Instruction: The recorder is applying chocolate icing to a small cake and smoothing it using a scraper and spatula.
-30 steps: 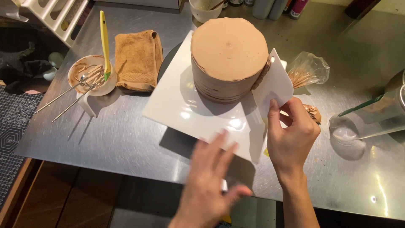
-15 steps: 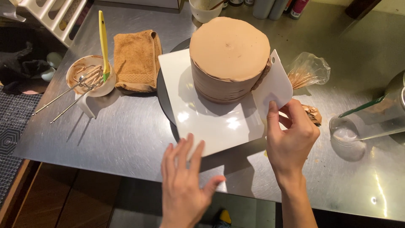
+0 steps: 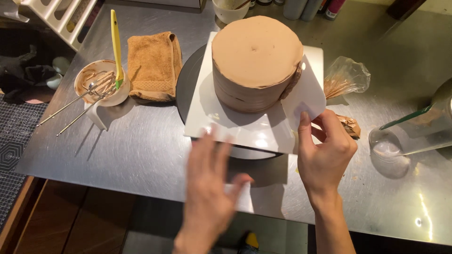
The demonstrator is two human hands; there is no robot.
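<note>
White scraper [image 3: 305,96] pinched in right hand [image 3: 325,153] grip | touching cake [image 3: 256,63] side | left hand [image 3: 209,181] spread

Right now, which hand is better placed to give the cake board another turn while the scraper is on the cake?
Left. The left hand lies open at the near edge of the white square board, holding nothing. The right hand is busy pinching the white scraper against the side of the brown frosted cake.
</note>
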